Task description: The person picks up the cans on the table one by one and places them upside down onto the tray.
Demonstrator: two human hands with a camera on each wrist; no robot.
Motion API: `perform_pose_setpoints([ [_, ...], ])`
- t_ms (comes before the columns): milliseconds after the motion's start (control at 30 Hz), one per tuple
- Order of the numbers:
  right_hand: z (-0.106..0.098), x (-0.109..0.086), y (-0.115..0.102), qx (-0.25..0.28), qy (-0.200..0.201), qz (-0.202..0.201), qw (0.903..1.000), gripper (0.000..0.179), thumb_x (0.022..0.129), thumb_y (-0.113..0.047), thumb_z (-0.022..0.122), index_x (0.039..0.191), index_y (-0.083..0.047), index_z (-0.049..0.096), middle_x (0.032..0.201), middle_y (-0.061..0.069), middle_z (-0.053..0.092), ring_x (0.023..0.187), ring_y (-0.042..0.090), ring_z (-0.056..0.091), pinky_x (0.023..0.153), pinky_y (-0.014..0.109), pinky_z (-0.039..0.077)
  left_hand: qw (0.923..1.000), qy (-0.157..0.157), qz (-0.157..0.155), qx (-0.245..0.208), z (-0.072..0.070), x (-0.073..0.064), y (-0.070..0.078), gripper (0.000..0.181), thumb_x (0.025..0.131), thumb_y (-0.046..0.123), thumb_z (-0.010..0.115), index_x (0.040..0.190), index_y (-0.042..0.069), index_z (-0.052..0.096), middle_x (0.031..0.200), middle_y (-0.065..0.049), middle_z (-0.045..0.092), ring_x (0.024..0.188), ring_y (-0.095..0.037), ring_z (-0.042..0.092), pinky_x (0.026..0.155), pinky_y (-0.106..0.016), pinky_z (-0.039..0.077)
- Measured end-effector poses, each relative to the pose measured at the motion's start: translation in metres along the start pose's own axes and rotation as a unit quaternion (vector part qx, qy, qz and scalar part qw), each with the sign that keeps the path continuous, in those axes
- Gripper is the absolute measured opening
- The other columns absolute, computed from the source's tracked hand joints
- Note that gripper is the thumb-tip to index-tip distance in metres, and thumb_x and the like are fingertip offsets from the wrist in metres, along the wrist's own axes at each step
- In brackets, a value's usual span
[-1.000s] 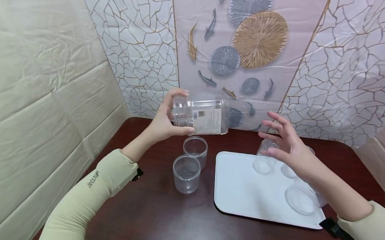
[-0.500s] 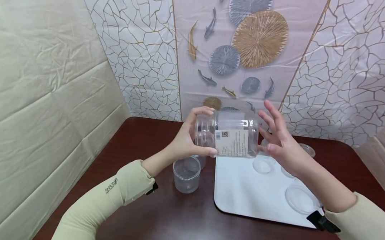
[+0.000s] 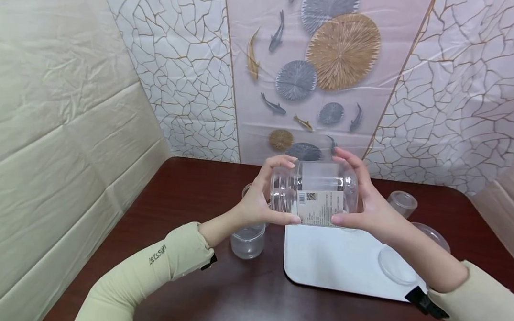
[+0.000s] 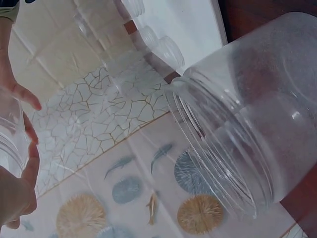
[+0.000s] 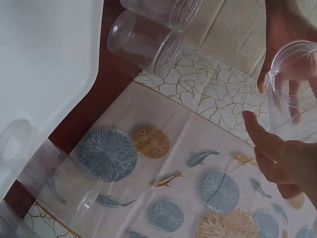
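Observation:
A clear plastic jar (image 3: 319,206) with a printed white label lies sideways in the air, its mouth toward the left. My left hand (image 3: 257,199) grips the neck end, thumb below and fingers over the top. At the base end my right hand (image 3: 369,206) holds it too, thumb against the label's lower corner. The right wrist view catches the clear jar (image 5: 297,106) between both hands. Below my left hand stands a clear tub (image 3: 247,244), upright on the table, with a second one mostly hidden behind it.
A white tray (image 3: 321,259) lies to the right on the dark red table (image 3: 199,292). Several clear containers stand on or beside it, including a small one (image 3: 403,203) at the back right and a wide one (image 3: 396,265) near my right forearm. Patterned cloth hangs behind.
My left hand has carried the jar right and down. My right hand, open and apart from it a second ago, has moved in and taken hold of its base end.

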State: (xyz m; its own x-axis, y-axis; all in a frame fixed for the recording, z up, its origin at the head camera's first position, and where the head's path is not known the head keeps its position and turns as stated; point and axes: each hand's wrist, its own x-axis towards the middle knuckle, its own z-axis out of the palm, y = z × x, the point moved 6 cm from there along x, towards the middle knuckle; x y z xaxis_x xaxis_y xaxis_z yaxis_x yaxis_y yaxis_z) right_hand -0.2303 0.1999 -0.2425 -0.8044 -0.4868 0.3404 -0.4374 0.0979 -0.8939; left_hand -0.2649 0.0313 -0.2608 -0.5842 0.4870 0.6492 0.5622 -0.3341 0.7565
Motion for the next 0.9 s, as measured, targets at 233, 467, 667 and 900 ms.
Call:
perform_pose_setpoints([
  [233,-0.004,-0.002,0.005,-0.021,0.022,0.020,0.9994,0.083,0.079,0.011,0.063,0.138,-0.030,0.020,0.130,0.008,0.029,0.097,0.010,0.060,0.071,0.030,0.055,0.9995,-0.005,-0.010,0.029,0.004,0.002,-0.006,0.086,0.054,-0.022,0.076,0.124,-0.001,0.029,0.141,-0.019,0.026,0.119,-0.026,0.045,0.088,-0.040,0.053],
  [467,-0.008,-0.002,0.005,-0.025,0.022,0.030,0.9990,0.077,0.081,0.010,0.061,0.135,-0.030,0.024,0.123,0.010,0.037,0.095,0.011,0.062,0.070,0.034,0.056,0.9928,-0.006,-0.044,0.111,0.002,0.000,-0.012,0.089,0.056,-0.009,0.083,0.127,0.007,0.032,0.147,-0.007,0.027,0.126,-0.025,0.042,0.094,-0.038,0.047],
  [667,-0.012,-0.003,0.000,-0.024,0.016,0.031,0.9991,0.076,0.080,0.010,0.062,0.136,-0.028,0.026,0.124,0.010,0.039,0.099,0.010,0.059,0.073,0.033,0.055,0.9893,-0.030,-0.049,0.134,0.000,-0.006,-0.012,0.103,0.056,-0.005,0.085,0.139,0.010,0.025,0.150,-0.006,0.022,0.131,-0.024,0.038,0.105,-0.041,0.039],
  [900,-0.020,-0.004,-0.001,-0.054,0.016,0.031,0.9979,0.079,0.079,0.009,0.065,0.140,-0.024,0.026,0.128,0.008,0.038,0.105,0.011,0.054,0.076,0.032,0.054,0.9843,-0.012,-0.081,0.157,-0.028,-0.017,-0.018,0.098,0.066,0.045,0.082,0.142,0.019,0.026,0.148,0.002,0.028,0.130,-0.025,0.039,0.104,-0.047,0.039],
])
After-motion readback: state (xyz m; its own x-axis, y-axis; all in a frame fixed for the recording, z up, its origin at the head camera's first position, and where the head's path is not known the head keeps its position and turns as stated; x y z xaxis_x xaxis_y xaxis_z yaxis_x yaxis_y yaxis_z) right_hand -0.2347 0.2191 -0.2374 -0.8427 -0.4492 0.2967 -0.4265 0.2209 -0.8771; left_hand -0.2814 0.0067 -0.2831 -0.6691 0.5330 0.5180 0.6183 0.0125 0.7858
